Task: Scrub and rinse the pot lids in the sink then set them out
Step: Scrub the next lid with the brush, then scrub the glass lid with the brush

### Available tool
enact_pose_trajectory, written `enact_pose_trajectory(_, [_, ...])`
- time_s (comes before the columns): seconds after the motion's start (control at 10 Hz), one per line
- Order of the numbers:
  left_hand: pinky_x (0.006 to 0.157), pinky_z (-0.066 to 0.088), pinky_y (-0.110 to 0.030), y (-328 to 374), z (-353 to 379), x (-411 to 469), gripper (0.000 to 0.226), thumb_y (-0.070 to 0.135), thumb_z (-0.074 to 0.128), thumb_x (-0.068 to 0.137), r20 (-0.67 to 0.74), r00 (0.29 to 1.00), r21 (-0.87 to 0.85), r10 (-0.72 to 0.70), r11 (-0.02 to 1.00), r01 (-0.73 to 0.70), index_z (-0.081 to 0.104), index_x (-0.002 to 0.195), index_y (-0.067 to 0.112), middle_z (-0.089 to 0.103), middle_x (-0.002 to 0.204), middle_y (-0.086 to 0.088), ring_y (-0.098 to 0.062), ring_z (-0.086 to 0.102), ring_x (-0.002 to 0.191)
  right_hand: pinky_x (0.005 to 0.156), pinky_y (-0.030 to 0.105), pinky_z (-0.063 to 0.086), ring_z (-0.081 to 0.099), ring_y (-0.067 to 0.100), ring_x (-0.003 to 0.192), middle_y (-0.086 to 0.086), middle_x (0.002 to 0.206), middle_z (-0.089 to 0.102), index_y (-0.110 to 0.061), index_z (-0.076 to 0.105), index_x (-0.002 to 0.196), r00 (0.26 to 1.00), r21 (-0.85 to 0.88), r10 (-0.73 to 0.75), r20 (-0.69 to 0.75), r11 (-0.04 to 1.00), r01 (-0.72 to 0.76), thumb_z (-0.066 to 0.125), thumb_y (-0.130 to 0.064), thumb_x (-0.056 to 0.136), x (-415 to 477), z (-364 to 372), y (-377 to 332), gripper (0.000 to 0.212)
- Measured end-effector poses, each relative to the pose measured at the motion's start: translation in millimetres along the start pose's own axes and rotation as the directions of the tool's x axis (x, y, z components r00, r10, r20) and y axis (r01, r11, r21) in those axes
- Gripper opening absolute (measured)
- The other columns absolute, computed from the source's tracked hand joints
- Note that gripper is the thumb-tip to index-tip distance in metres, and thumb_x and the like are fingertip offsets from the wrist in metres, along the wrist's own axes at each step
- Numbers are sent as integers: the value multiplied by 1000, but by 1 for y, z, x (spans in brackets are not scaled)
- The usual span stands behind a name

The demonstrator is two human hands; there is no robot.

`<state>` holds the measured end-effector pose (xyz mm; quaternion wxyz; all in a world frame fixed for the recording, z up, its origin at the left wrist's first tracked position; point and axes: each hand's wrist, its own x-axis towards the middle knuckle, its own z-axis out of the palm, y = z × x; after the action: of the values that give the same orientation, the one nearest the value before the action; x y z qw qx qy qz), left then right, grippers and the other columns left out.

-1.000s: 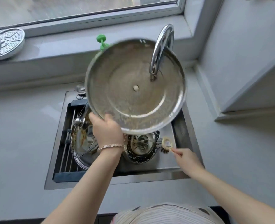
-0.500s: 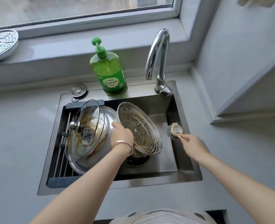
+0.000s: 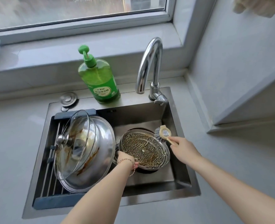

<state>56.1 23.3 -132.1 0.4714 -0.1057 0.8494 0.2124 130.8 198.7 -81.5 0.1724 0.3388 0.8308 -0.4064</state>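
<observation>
1. Gripped the small steel lid [image 3: 144, 150] at its near rim with the left hand [image 3: 125, 160], thumb hooked over the edge. Could not tell how the other fingers lay, hidden beneath.
2. Held that lid tilted, underside up, low in the sink [image 3: 178, 180] just right of the frame's centre, above the drain. Found brown grime streaked with pale suds across its whole inner face.
3. Pinched the handle of the dish brush [image 3: 163, 132] in the right hand [image 3: 184, 148], fingers curled round it. Set the bristles at the lid's far right rim; could not tell whether touching or just off it.
4. Judged the scrubbing of this lid as under way, not finished. Saw no water at the tap [image 3: 151, 65], so judged rinsing as not yet begun.
5. Found the glass lid [image 3: 75, 144] and the large steel lid [image 3: 104, 147] leaning together on the rack [image 3: 52, 175] at the left of the sink, with brown streaks on the glass. Judged both as unwashed.
6. Noted the green soap bottle [image 3: 99, 80] upright behind the sink, near the tap.
7. Judged the task as early: all three lids in the sink, two scrubs, three rinses and all the setting-out ahead.
</observation>
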Motion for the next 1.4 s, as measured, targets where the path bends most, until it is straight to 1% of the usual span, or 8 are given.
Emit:
enact_pose_trajectory(0.1, [83, 45, -40, 13, -13, 2, 31, -1, 34, 95, -206, 897, -809, -391, 584, 69, 35, 124, 10, 50, 108, -22, -32, 58, 89, 90, 26, 40, 52, 21, 119, 0, 131, 57, -25, 53, 131, 1000, 31, -7, 25, 999, 6, 48, -17, 92, -1, 4, -2, 40])
enact_pose_trajectory(0.2, [68, 51, -39, 10, -20, -3, 35, -4, 43, 89, -65, 998, -548, 0, 836, -36, 40, 123, 4, 48, 82, -10, -23, 54, 67, 82, 21, 44, 56, 19, 109, 0, 127, 59, -26, 54, 129, 999, 53, -25, 47, 998, 22, 49, -17, 91, -1, 9, -9, 39])
enact_pose_trajectory(0.3, [70, 54, -33, 23, -57, -22, 17, 2, 45, 91, -148, 960, -334, 236, 902, -273, 51, 105, 10, 57, 83, -5, -16, 60, 71, 44, 10, 36, 51, 10, 60, -7, 90, 62, -26, 55, 126, 993, 111, -47, 106, 993, 35, 49, -14, 91, -2, 12, -31, 38])
enact_pose_trajectory(0.4, [69, 55, -30, 36, -100, -46, 16, 1, 44, 91, -318, 863, -292, 394, 825, -484, 57, 98, 8, 63, 84, -4, -15, 62, 74, 47, 14, 36, 49, 7, 56, -5, 92, 62, -25, 56, 126, 988, 175, -117, 97, 980, 98, 55, -16, 88, 2, 14, -62, 39])
enact_pose_trajectory(0.7, [89, 49, -34, 100, -248, -64, 29, 4, 45, 92, -666, 280, 334, 691, 612, -717, 56, 118, 5, 60, 118, -11, -27, 60, 101, 35, 14, 24, 30, 0, 34, -7, 50, 36, -25, 63, 95, 958, 509, -271, 91, 840, 189, 47, -26, 96, 20, 7, -173, 15])
enact_pose_trajectory(0.9, [106, 33, -34, 150, -298, -27, 36, 23, 32, 100, -519, 453, 465, 725, 684, -561, 52, 128, 11, 45, 141, -7, -22, 39, 132, 33, 14, 15, 19, 3, 31, -12, 39, 26, -28, 56, 109, 960, 637, -207, 187, 770, 42, 44, -28, 98, 39, 14, -213, 17])
enact_pose_trajectory(1.1, [71, 41, -27, 174, -320, -5, 48, 35, 31, 100, -398, 632, 349, 665, 747, -566, 70, 88, 9, 64, 86, -8, -23, 56, 80, 31, 13, 15, 18, 3, 32, -12, 39, 25, -26, 54, 120, 945, 682, -200, 258, 731, -31, 46, -31, 97, 59, 19, -232, 25])
enact_pose_trajectory(1.4, [66, 36, -25, 172, -317, 15, 48, 33, 27, 101, -380, 616, 378, 690, 723, -578, 66, 78, 16, 53, 66, 3, -18, 51, 67, 32, 11, 13, 16, 3, 34, -9, 47, 22, -24, 57, 116, 944, 737, -212, 253, 674, -46, 47, -29, 97, 77, 21, -235, 23])
